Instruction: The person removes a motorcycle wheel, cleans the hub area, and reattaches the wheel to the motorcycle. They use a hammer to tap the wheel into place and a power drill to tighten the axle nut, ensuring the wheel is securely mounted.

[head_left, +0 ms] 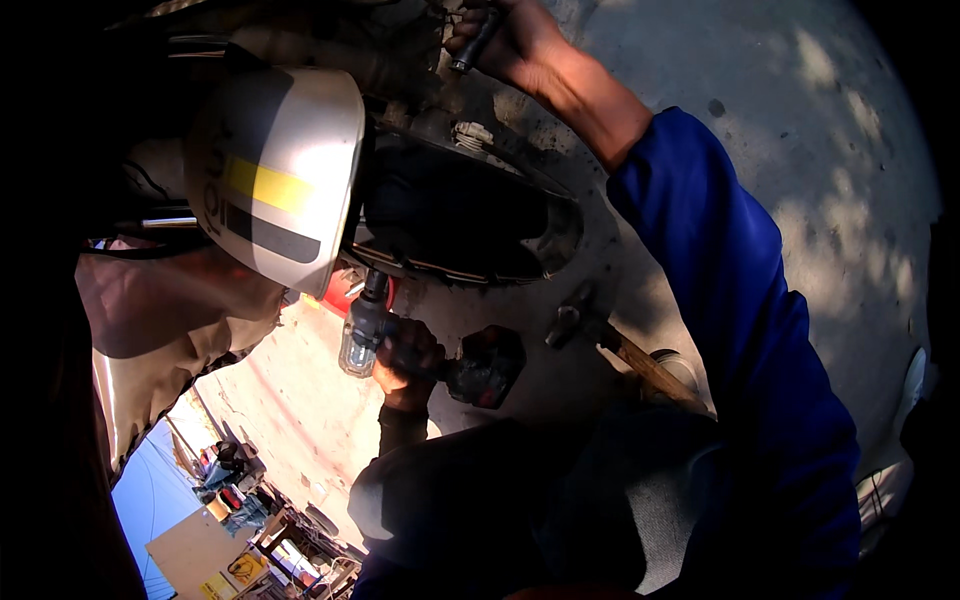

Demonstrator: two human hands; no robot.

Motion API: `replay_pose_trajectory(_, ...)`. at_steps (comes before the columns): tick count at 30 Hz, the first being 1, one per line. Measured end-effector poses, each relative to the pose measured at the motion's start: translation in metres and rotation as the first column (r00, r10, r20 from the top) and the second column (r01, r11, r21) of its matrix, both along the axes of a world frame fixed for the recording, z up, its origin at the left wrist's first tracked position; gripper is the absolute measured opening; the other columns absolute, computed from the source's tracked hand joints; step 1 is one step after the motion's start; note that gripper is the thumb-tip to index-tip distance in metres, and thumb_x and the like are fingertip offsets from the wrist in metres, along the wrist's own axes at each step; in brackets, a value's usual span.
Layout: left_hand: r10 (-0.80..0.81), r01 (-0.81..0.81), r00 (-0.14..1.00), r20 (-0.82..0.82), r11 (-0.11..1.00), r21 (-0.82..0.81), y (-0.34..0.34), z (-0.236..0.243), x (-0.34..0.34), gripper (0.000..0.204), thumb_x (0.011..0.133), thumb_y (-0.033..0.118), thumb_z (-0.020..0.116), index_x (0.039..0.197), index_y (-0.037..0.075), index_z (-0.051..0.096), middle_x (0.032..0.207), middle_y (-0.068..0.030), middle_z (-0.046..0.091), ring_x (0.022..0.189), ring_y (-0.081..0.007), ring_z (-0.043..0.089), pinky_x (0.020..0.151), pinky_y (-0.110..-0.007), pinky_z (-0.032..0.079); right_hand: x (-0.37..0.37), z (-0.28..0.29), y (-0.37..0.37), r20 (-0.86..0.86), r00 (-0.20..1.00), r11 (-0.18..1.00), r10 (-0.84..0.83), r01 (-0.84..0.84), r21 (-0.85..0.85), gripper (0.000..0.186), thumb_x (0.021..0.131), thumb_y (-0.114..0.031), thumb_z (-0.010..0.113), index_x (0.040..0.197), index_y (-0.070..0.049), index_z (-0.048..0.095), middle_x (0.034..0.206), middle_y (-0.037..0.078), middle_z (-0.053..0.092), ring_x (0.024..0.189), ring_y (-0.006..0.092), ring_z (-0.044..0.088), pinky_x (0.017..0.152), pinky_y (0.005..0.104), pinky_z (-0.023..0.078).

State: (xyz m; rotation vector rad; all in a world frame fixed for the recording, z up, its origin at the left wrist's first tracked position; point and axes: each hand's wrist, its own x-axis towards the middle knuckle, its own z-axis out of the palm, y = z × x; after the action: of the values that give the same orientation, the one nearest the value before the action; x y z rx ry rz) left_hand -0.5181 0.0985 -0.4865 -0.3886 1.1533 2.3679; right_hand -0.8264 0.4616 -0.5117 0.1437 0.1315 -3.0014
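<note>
The left hand (408, 362) was clamped on a cordless driver (440, 360) under the white panel (275, 170). The right hand (510, 40) gripped a dark handle (475, 45) (partly hidden). The driver's bit could slip off if it tilted.

1. A flat tan cardboard sheet (190, 553) lies at the lower left edge, tilted, beside a blue surface.
2. A small yellow square sign with a dark figure (246, 568) sits just right of that sheet.
3. A yellow-and-grey striped label (268, 208) runs across the white curved body panel at upper left.
</note>
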Motion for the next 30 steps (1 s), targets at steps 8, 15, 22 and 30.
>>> replay_pose_trajectory(8,0.038,-0.037,0.999,0.028,0.999,-0.004,-0.001,0.01,0.001,0.038,0.094,0.045,0.069,0.097,0.011,0.052,0.08,-0.0036,0.043,0.061,-0.0161,0.043,0.06,-0.033,0.038,0.012,0.031,0.018,0.074,0.993,0.984,0.096,-0.105,0.14,0.025,0.107,-0.012,0.036,0.11,0.001,0.058,0.079,0.009,0.056,0.075,0.0248,0.06,0.072,0.0429,0.054)
replay_pose_trajectory(15,-0.034,0.034,0.999,-0.007,0.999,0.016,0.006,0.011,-0.004,0.038,0.096,0.045,0.068,0.096,0.011,0.05,0.08,-0.0029,0.043,0.059,-0.0147,0.041,0.06,-0.032,0.038,0.021,0.032,0.02,0.059,0.998,0.999,0.038,-0.038,0.01,0.024,0.108,-0.014,0.037,0.1,-0.004,0.057,0.067,0.003,0.046,0.062,0.019,0.048,0.063,0.0367,0.048)
replay_pose_trajectory(22,-0.002,0.003,1.0,-0.007,0.999,0.049,0.003,0.006,-0.001,0.035,0.098,0.041,0.067,0.093,0.014,0.046,0.076,0.0006,0.04,0.057,-0.0127,0.041,0.058,-0.032,0.037,0.002,0.022,0.0,0.033,0.999,0.995,-0.037,0.034,0.096,0.029,0.11,-0.027,0.043,0.086,-0.012,0.049,0.061,-0.004,0.031,0.054,0.0128,0.036,0.053,0.0311,0.038)
replay_pose_trajectory(30,0.072,-0.081,0.993,0.096,0.993,0.088,0.003,0.013,0.002,0.035,0.099,0.041,0.066,0.088,0.016,0.043,0.07,0.0031,0.038,0.05,-0.01,0.038,0.053,-0.028,0.037,-0.001,0.018,-0.006,-0.063,0.998,0.998,0.003,0.001,0.07,0.031,0.11,-0.029,0.044,0.082,-0.016,0.044,0.06,-0.006,0.027,0.047,0.0102,0.027,0.047,0.0286,0.024)
